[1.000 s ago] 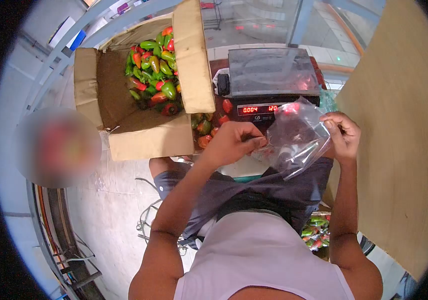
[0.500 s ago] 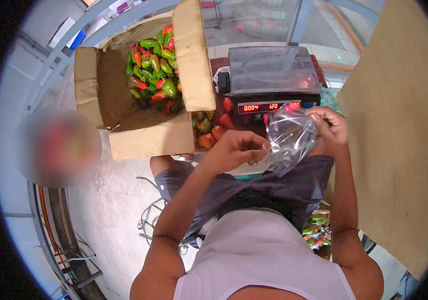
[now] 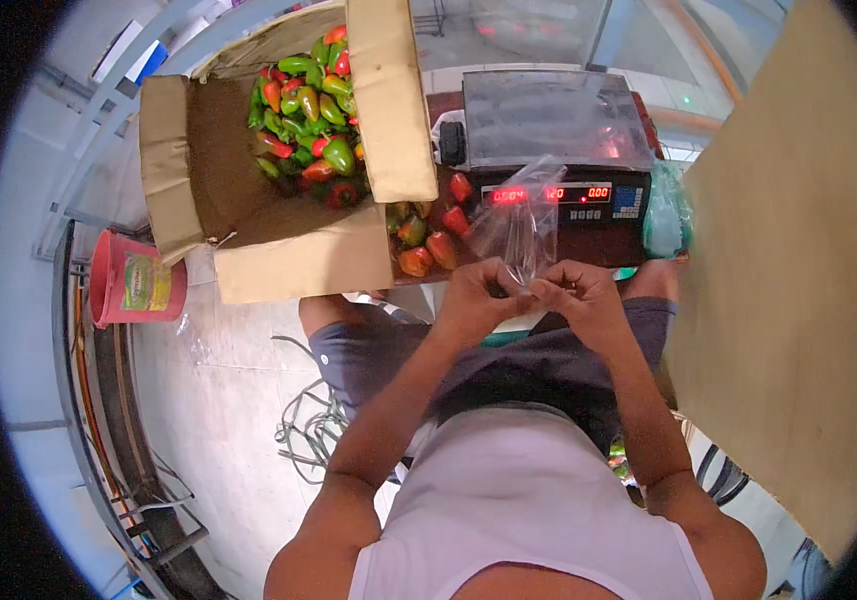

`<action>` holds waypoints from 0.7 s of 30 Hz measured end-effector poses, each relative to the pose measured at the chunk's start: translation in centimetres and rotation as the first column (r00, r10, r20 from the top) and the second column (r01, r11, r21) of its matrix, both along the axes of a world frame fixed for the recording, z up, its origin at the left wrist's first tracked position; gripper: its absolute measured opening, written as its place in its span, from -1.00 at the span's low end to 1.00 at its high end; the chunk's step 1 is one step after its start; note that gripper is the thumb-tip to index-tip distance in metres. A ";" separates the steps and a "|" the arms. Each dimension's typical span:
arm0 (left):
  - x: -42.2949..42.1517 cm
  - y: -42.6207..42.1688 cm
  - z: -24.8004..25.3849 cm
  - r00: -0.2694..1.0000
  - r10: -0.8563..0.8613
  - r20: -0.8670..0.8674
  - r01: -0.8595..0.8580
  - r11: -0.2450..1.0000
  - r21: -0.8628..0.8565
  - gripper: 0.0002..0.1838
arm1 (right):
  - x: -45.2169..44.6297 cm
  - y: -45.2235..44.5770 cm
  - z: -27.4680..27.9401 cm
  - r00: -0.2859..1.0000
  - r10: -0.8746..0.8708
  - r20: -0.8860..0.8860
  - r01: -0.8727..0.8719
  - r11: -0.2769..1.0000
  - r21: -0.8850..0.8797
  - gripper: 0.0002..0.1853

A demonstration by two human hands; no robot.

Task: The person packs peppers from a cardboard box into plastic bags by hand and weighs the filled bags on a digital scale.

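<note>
My left hand (image 3: 489, 298) and my right hand (image 3: 581, 298) are close together above my lap, both pinching the near edge of a clear plastic bag (image 3: 529, 225). The bag stands up from my fingers, thin and see-through, in front of the lit display of a scale (image 3: 554, 120). Left of the scale a cardboard box (image 3: 304, 262) lies open with many red and green peppers (image 3: 311, 110) inside. Several loose peppers (image 3: 441, 250) rest between the box and the scale, close to my left hand.
A pink bucket (image 3: 139, 285) stands on the floor at the left. Cords (image 3: 311, 430) lie on the floor below the box. A green plastic bag (image 3: 667, 215) sits right of the scale. A large wooden board (image 3: 799, 270) rises along the right side.
My right hand has moved left and down to meet my left hand. The plastic bag has swung left and now points upward. The view has shifted slightly.
</note>
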State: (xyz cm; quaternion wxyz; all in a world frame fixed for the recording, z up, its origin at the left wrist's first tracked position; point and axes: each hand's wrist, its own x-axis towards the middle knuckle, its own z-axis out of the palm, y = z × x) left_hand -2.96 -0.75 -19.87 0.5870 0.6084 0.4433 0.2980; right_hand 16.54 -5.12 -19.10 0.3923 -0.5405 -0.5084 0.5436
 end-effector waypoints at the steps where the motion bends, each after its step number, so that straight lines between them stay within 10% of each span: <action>1: -0.3 -0.2 -0.3 1.000 -0.007 0.003 0.007 0.999 -0.040 -0.77 | 0.1 0.0 -0.5 0.999 -0.005 -0.036 0.005 1.000 0.004 -0.83; 3: -1.0 -0.6 -1.7 0.986 0.034 0.163 -0.004 0.984 -0.179 -0.79 | 0.5 -0.2 -1.1 0.994 -0.014 -0.107 0.015 1.000 0.010 -0.83; 6: -1.7 -1.1 -4.2 0.849 0.245 0.469 -0.011 0.895 -0.447 -0.84 | -0.9 -0.1 -0.5 0.684 -0.252 -0.684 0.134 0.966 -0.221 -0.85; 10: -0.4 -1.4 -3.7 0.719 0.476 0.506 -0.079 0.780 -0.621 -0.86 | -1.5 0.1 -5.2 0.595 -0.261 -0.760 0.170 0.965 -0.198 -0.88; 12: -0.5 -0.8 -3.4 0.670 0.542 0.507 -0.135 0.761 -0.635 -0.84 | -0.8 0.5 -4.9 0.611 -0.202 -0.766 0.161 0.978 -0.130 -0.86; 14: -0.7 -0.4 -3.3 0.637 0.588 0.498 -0.197 0.749 -0.633 -0.82 | -1.0 -0.1 -3.9 0.946 -0.093 -0.311 0.126 0.988 0.090 -0.79; 16: -0.9 -0.5 -3.8 0.734 0.470 0.490 -0.237 0.854 -0.464 -0.80 | -1.5 -0.3 -3.2 0.997 -0.069 -0.045 0.074 0.988 0.135 -0.74; 21: -0.2 -1.4 -2.2 0.865 0.294 0.407 -0.264 0.956 -0.129 -0.77 | -0.9 0.5 -4.0 0.989 -0.094 -0.112 0.093 0.996 -0.012 -0.75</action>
